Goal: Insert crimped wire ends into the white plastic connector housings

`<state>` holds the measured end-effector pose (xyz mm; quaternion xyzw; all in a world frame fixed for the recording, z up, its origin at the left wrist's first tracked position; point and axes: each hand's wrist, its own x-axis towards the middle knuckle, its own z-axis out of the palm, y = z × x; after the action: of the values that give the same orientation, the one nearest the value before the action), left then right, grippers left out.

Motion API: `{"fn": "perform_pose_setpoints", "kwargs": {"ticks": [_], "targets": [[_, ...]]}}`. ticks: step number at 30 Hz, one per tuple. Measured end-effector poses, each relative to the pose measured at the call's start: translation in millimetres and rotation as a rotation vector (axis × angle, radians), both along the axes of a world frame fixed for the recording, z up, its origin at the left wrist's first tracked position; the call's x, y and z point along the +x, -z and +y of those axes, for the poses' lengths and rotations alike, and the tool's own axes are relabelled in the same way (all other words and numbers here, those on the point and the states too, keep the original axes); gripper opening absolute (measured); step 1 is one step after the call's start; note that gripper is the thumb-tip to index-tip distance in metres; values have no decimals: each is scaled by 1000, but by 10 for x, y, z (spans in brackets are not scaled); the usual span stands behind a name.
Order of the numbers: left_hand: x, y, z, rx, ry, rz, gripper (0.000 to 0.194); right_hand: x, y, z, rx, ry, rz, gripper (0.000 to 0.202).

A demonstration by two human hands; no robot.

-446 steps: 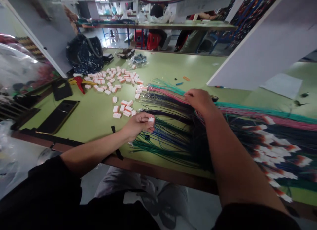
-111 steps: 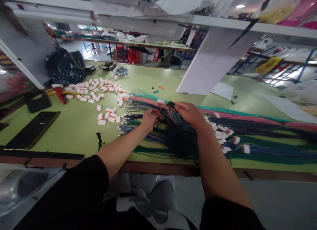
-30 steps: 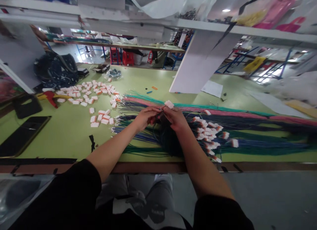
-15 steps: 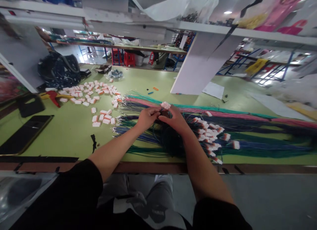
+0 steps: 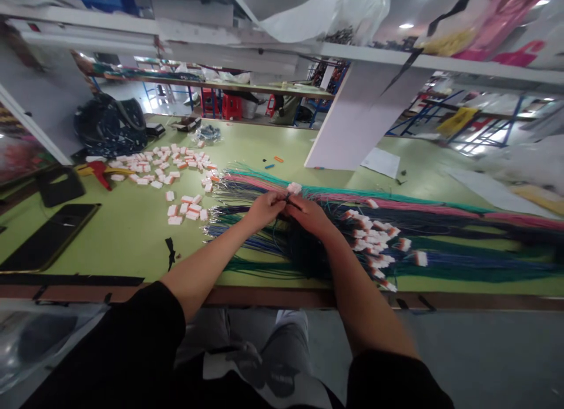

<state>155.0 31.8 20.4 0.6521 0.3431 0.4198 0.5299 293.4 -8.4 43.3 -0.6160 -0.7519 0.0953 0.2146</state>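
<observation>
My left hand (image 5: 267,209) and my right hand (image 5: 312,216) meet over the middle of the worktable, fingertips pinched close together. Between them is a dark wire bundle (image 5: 304,253), which hangs in a loop below the fingers. White connectors (image 5: 294,188) stick up just beyond the fingertips. What exactly lies in the pinch is partly hidden by the fingers. Loose wires (image 5: 251,238) with bare metal tips spread out under my left forearm. Beside my right forearm lies a heap of wired white connectors (image 5: 372,241).
Loose white and orange connector housings (image 5: 154,162) are scattered at the left, near red-and-yellow pliers (image 5: 100,173) and a phone (image 5: 50,235). A dark bag (image 5: 110,124) stands behind them. Long pink and green wires (image 5: 462,212) run right. An upright panel (image 5: 348,121) supports the overhead shelf.
My right fingers have closed in from a wider curl and now meet my left fingertips. The white connectors beyond them stay nearly in place. The view has shifted slightly.
</observation>
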Motion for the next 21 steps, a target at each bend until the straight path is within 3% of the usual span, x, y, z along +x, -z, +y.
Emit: {"fn": "perform_pose_setpoints", "kwargs": {"ticks": [5,9,13,16,18,21], "targets": [[-29,8,28,-58,-90,-6,15,-167,-62,27,-100,146,-348,34],[-15,31,7,-136,-154,-16,29,-261,-102,25,-106,146,-385,31],[101,105,-32,-264,-140,-8,32,-275,-150,-39,-24,123,-483,33],[205,141,-75,-320,-119,45,22,-284,-172,-140,72,106,-564,28],[228,133,-91,-321,-113,86,31,-345,-173,-271,124,56,-601,25],[150,66,-75,-274,-135,140,35,-523,-156,-579,167,-204,-644,23]]}}
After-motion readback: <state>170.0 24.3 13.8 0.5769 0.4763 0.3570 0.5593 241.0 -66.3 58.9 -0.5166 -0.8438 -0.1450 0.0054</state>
